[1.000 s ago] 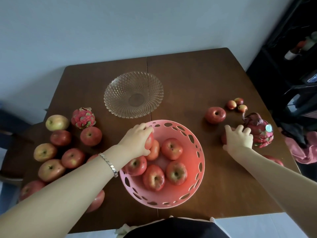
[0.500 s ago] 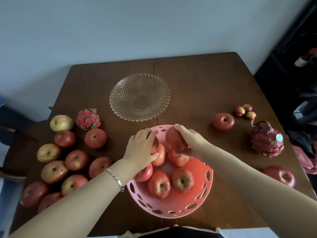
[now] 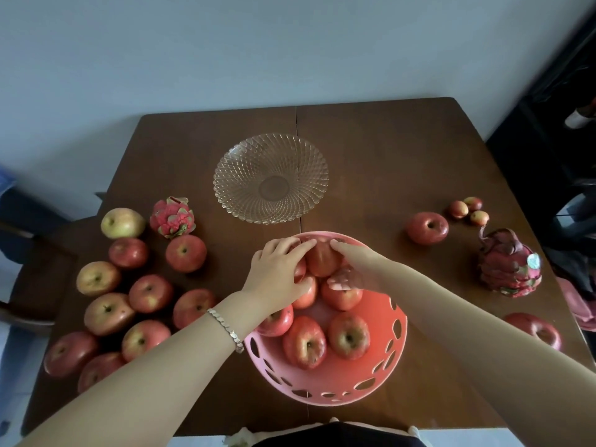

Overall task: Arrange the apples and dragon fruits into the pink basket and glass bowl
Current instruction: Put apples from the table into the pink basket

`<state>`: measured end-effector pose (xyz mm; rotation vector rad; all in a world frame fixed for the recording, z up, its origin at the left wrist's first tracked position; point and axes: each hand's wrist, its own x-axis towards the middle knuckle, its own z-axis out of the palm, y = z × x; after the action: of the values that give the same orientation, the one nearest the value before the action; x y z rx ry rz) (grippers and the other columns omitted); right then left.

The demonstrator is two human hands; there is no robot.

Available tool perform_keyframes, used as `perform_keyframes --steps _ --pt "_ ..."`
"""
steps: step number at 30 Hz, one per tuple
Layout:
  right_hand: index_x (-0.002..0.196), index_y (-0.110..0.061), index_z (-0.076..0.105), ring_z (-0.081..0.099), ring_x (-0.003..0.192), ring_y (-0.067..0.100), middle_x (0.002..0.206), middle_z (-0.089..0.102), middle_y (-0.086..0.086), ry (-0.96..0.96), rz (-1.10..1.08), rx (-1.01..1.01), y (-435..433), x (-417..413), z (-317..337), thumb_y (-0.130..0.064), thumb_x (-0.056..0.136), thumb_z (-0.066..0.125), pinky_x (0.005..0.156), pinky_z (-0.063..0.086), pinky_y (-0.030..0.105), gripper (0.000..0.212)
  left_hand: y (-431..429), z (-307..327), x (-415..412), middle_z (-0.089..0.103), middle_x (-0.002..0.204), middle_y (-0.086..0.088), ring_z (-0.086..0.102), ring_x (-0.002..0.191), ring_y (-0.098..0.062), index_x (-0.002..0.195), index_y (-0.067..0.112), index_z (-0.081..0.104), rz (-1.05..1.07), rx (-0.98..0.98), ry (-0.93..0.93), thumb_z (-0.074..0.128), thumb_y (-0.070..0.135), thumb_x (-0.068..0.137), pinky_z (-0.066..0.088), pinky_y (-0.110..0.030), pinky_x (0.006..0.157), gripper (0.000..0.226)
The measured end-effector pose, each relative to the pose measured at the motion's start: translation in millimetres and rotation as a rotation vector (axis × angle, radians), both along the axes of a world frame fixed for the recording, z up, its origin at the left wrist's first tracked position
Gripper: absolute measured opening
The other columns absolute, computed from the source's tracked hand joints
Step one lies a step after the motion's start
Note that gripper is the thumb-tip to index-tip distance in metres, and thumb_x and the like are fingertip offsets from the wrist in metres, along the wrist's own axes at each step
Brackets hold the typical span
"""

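Observation:
The pink basket (image 3: 325,390) sits at the table's near middle with several red apples (image 3: 304,341) in it. My right hand (image 3: 358,264) holds a red apple (image 3: 322,262) at the basket's far rim. My left hand (image 3: 277,274) lies palm-down on the apples at the basket's far left, its fingertips touching that apple. The glass bowl (image 3: 271,179) stands empty behind the basket. One dragon fruit (image 3: 172,220) lies at the left, a darker one (image 3: 506,266) at the right. Several loose apples (image 3: 148,293) cover the table's left side.
On the right side lie one apple (image 3: 427,228), another near my forearm (image 3: 535,330), and three small fruits (image 3: 469,209). A dark chair (image 3: 29,253) stands off the table's left edge. Dark furniture (image 3: 561,130) and a pink cloth (image 3: 580,304) are at the right.
My right hand took an apple from beside the right dragon fruit and carried it left to the basket's far rim. My left hand stayed on the apples in the basket.

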<state>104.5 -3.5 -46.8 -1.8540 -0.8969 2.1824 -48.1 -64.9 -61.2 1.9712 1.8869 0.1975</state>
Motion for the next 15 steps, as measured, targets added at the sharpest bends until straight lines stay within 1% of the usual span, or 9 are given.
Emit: perform_keyframes --steps 3,4,7,9,11,12,14,15 --pt "0.113 -0.007 0.043 0.052 0.055 0.024 0.070 0.050 0.015 -0.016 -0.001 0.053 -3.0 1.6 -0.5 -0.035 0.096 0.046 0.044 0.051 0.025 0.032 -0.3 0.1 -1.1 0.040 0.142 0.009 0.031 0.133 -0.019 0.138 0.037 0.038 0.011 0.005 -0.029 0.061 0.036 0.082 0.029 -0.038 0.107 0.061" --pt "0.117 -0.009 0.044 0.052 0.056 0.023 0.070 0.051 0.015 -0.032 0.009 0.084 -3.8 1.5 -0.9 -0.033 0.096 0.047 0.045 0.051 0.025 0.032 0.0 0.5 -1.1 0.042 0.140 0.010 0.032 0.132 -0.019 0.136 0.035 0.041 0.018 0.006 -0.050 0.061 0.034 0.081 0.030 -0.039 0.107 0.058" --pt "0.132 -0.013 0.042 0.056 0.060 0.022 0.075 0.054 0.012 -0.059 0.007 0.174 -6.2 0.8 -5.9 -0.027 0.095 0.051 0.061 0.052 0.031 0.041 -0.5 1.5 -1.1 0.046 0.136 0.011 0.034 0.130 -0.018 0.130 0.031 0.047 0.029 0.010 -0.093 0.061 0.029 0.082 0.030 -0.039 0.105 0.051" --pt "0.135 -0.012 0.040 0.058 0.061 0.021 0.076 0.056 0.009 -0.087 0.007 0.226 -8.5 -0.7 -10.5 -0.028 0.093 0.053 0.062 0.053 0.032 0.047 -1.2 1.6 -1.4 0.046 0.136 0.011 0.034 0.130 -0.019 0.131 0.030 0.046 0.023 0.011 -0.085 0.060 0.027 0.083 0.030 -0.038 0.104 0.050" --pt "0.132 -0.011 0.045 0.059 0.060 0.020 0.071 0.058 0.009 -0.143 0.036 0.304 -10.2 -1.5 -13.2 -0.029 0.092 0.054 0.065 0.055 0.034 0.045 -0.3 4.0 0.7 0.043 0.139 0.009 0.033 0.132 -0.020 0.135 0.029 0.041 0.026 -0.014 -0.048 0.058 0.027 0.083 0.029 -0.038 0.105 0.054" --pt "0.128 -0.010 0.049 0.059 0.060 0.021 0.068 0.058 0.008 -0.167 0.045 0.352 -10.5 -1.2 -14.3 -0.029 0.091 0.055 0.069 0.056 0.038 0.042 1.2 5.8 3.3 0.041 0.142 0.007 0.033 0.132 -0.021 0.137 0.029 0.037 0.028 -0.033 -0.015 0.057 0.028 0.083 0.028 -0.040 0.107 0.058" --pt "0.119 -0.008 0.055 0.058 0.059 0.022 0.064 0.057 0.008 -0.188 0.048 0.416 -10.6 0.6 -13.2 -0.025 0.089 0.059 0.078 0.055 0.045 0.035 6.1 8.5 11.4 0.037 0.146 0.005 0.032 0.134 -0.023 0.142 0.029 0.028 0.004 -0.045 0.075 0.056 0.032 0.081 0.024 -0.044 0.110 0.067" --pt "0.115 -0.007 0.058 0.058 0.059 0.023 0.064 0.057 0.007 -0.184 0.051 0.420 -11.4 2.3 -10.6 -0.023 0.088 0.061 0.080 0.055 0.045 0.032 8.7 9.1 16.2 0.036 0.146 0.005 0.033 0.134 -0.023 0.143 0.030 0.026 -0.023 -0.035 0.111 0.056 0.035 0.081 0.022 -0.047 0.111 0.069"
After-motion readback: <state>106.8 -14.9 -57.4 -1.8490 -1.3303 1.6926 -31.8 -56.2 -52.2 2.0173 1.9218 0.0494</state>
